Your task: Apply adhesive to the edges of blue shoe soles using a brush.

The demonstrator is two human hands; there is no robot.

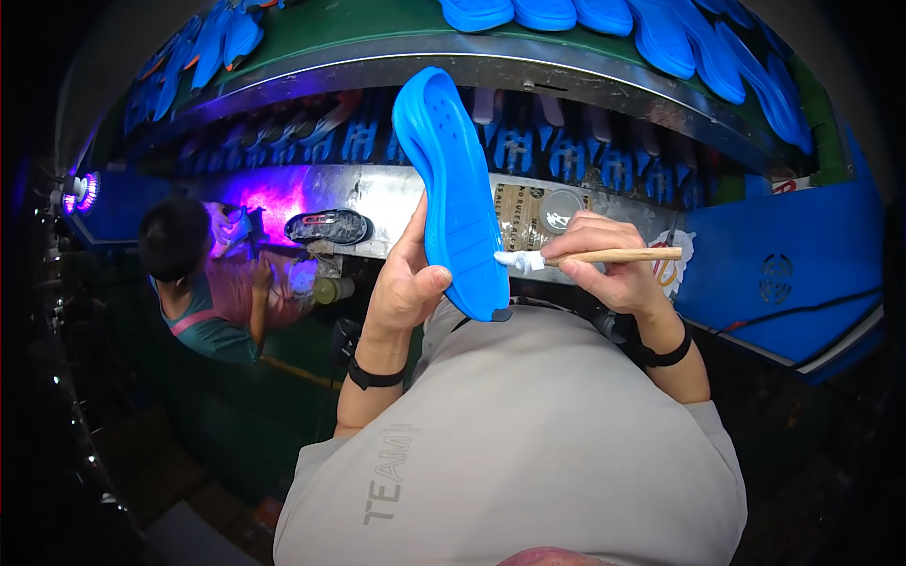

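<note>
A blue shoe sole (458, 203) stands up at a slant in front of me, its inner face toward me. My left hand (408, 283) is closed around its lower left edge, the thumb on the near side. In my right hand (609, 264) is a brush (628, 255) with a wooden handle, pinched between fingers and thumb. Its white, coated tip touches the sole's right edge or lies right beside it. Behind the right hand, a round tub (562, 208) with whitish content sits on a printed cardboard piece (517, 209).
Several blue soles (665, 38) lie on a green belt (349, 33) across the top. Under it, more blue pieces stand in a row behind the metal bench (389, 203). A dark shoe (328, 226) lies left, near a seated co-worker (212, 283) under purple light. A blue cabinet (783, 274) is at right.
</note>
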